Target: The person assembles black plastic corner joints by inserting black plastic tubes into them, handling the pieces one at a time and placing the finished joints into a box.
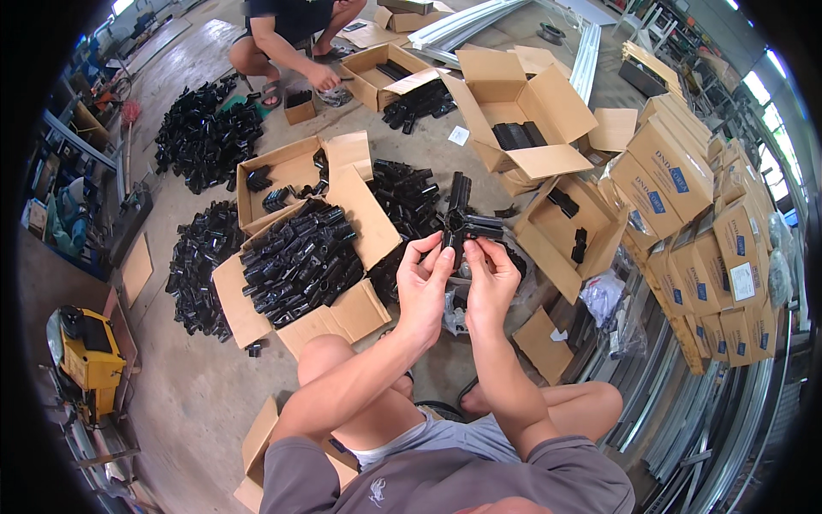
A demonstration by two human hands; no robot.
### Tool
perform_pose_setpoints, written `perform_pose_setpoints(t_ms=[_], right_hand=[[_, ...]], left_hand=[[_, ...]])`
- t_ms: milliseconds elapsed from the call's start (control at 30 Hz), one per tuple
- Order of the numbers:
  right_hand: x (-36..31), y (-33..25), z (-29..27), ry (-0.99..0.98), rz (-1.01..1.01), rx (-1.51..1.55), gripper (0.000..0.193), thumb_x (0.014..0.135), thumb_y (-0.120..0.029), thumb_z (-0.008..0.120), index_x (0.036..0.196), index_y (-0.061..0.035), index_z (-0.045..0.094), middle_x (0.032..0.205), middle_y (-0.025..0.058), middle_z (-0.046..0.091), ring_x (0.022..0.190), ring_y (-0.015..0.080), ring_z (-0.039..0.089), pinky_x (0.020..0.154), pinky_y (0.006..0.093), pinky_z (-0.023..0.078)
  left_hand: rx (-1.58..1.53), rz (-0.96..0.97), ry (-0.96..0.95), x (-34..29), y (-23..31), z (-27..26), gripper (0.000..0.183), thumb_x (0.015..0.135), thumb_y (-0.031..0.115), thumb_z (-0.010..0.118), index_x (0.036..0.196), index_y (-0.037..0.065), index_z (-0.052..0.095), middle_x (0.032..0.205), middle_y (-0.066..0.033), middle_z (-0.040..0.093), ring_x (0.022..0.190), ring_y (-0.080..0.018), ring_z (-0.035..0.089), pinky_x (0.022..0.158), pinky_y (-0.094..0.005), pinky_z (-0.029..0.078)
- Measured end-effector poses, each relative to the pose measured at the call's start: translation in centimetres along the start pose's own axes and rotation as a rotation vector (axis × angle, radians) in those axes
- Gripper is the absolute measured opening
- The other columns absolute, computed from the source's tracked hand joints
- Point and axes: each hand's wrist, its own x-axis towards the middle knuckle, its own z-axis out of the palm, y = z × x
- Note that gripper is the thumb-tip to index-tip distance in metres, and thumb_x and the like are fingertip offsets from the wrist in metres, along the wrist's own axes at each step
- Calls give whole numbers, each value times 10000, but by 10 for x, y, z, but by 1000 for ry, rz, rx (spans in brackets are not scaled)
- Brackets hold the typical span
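Head view: both hands [456, 274] raised around black connector [465, 221]

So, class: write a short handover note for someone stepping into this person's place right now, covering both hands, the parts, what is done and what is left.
Left hand: grip on the black plastic connector, lower left side.
Right hand: fingertips on the same connector from the right.
Parts: the open cardboard box ahead on the left is full of black pieces; more lie in loose piles on the floor.
Done: cannot tell how many.
Left: the connector in hand is not yet put down.
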Motion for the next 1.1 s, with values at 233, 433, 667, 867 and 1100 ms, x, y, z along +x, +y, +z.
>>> perform_pose_setpoints(t_ms=[233,433,667,867,1100], right_hand=[[-2,2,-2,27,82,106,170,902,-52,710,1054,24,705,992,47,710,889,86,624,818,229,482],[-7,-5,-1,1,106,157,169,893,-12,706,1045,57,680,977,59,687,865,87,631,783,217,494],[-5,-5,-4,0,151,164,178,891,-19,710,1044,61,669,970,72,696,871,86,638,767,212,495],[-2,1,-11,-9,171,175,195,893,-17,703,1067,60,658,984,70,685,864,87,632,781,211,497],[-4,0,-12,-23,96,86,185,900,-31,704,1060,52,665,979,74,688,846,84,635,776,212,506]], left_hand=[[15,-6,-5,-2,-2,3,298,971,61,614,1236,-12,498,1174,-108,659,993,-95,595,868,-263,482],[7,-12,4,-4,-1,2,287,974,39,596,1238,-11,493,1185,-124,656,1025,-111,604,904,-277,492],[60,22,7,-2,-5,3,310,986,50,573,1274,-5,471,1177,-119,650,1045,-148,623,901,-294,510],[54,-21,20,-2,-5,5,277,980,20,573,1243,-8,491,1169,-122,660,1019,-115,619,900,-255,497],[54,-14,25,-4,-4,6,298,970,-3,573,1254,-20,485,1219,-143,636,1068,-143,612,929,-284,488]])
